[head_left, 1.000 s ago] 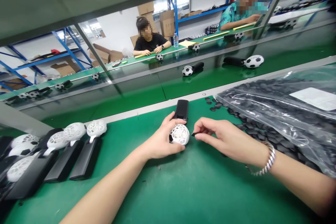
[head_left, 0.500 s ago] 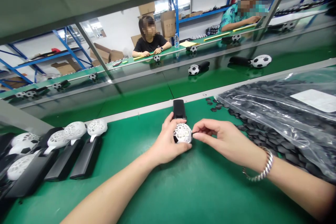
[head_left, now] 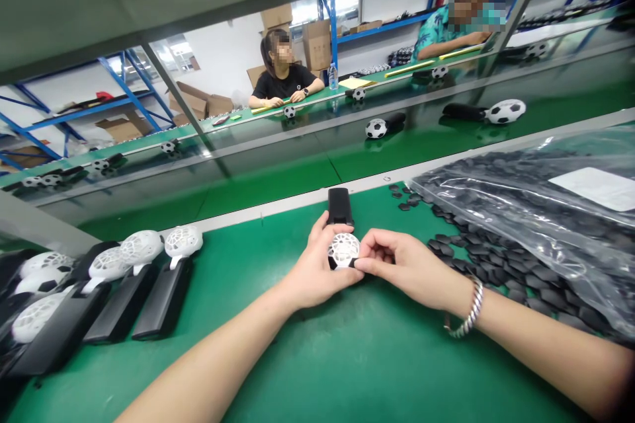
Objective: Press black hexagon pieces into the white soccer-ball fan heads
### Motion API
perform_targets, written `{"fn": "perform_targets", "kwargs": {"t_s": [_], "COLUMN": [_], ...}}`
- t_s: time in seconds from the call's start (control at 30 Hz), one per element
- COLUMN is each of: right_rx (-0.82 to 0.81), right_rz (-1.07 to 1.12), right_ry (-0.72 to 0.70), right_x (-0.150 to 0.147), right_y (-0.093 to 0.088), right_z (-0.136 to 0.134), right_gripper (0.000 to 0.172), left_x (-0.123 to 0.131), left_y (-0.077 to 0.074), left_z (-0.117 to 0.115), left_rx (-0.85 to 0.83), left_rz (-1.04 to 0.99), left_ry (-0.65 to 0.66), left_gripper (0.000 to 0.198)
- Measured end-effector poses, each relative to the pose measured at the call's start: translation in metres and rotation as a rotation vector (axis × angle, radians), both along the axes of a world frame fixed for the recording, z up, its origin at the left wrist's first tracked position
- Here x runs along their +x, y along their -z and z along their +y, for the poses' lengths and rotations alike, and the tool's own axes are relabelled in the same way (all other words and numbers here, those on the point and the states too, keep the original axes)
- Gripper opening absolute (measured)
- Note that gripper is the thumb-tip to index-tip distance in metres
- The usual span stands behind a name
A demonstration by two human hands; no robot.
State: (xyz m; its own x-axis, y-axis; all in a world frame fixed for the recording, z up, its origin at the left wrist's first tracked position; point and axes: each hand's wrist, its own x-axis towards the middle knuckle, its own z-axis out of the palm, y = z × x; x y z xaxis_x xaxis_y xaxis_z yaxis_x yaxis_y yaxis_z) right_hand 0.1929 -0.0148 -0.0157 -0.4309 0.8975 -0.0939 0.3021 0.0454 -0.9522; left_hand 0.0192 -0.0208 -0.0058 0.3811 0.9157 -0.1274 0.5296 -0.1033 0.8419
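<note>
Bright, even overhead light; the white wall (head_left: 233,56) at upper centre is washed out. The clear bag (head_left: 546,211) at right and the glossy belt (head_left: 446,145) throw pale glare. Soft shadows lie under the left hand (head_left: 310,271) and right hand (head_left: 411,268). The white fan head (head_left: 344,250) between them is sharp; straight rails (head_left: 496,153) bow toward the edges, and the upper left is dim and blurred.

White-headed fans (head_left: 143,246) lie in a row at left on the green surface (head_left: 347,357), and football-patterned fans (head_left: 376,128) sit on the belt (head_left: 278,175) beyond.
</note>
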Motion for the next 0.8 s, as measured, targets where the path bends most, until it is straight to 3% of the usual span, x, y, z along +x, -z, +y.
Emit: {"fn": "perform_targets", "kwargs": {"t_s": [0.17,0.3,0.33,0.43,0.5,0.67,0.8], "right_rx": [-0.030,0.023,0.092,0.435,0.511,0.458,0.412], "right_rz": [0.031,0.004,-0.065,-0.500,-0.742,-0.819,-0.699], "right_ry": [-0.012,-0.094,-0.068,0.235,0.295,0.164,0.072], "right_x": [-0.004,0.008,0.015,0.045,0.062,0.067,0.054], "right_y": [0.003,0.006,0.008,0.018,0.026,0.029,0.014], "right_z": [0.001,0.023,0.032,0.061,0.074,0.073,0.055], "right_gripper": [0.016,0.022,0.023,0.023,0.025,0.019,0.011], "left_x": [0.000,-0.001,-0.001,-0.001,-0.003,-0.011,-0.015], "left_y": [0.000,0.000,-0.001,-0.002,-0.005,-0.014,-0.018], "left_z": [0.002,0.002,0.001,0.001,0.003,0.008,0.009], "left_rx": [-0.025,-0.032,-0.038,-0.061,-0.076,-0.066,-0.028], "left_rz": [-0.025,-0.024,-0.020,-0.016,-0.015,0.056,0.167], "left_ry": [0.004,0.047,0.064,0.104,0.125,0.220,0.136], "left_gripper": [0.058,0.058,0.058,0.059,0.060,0.063,0.066]}}
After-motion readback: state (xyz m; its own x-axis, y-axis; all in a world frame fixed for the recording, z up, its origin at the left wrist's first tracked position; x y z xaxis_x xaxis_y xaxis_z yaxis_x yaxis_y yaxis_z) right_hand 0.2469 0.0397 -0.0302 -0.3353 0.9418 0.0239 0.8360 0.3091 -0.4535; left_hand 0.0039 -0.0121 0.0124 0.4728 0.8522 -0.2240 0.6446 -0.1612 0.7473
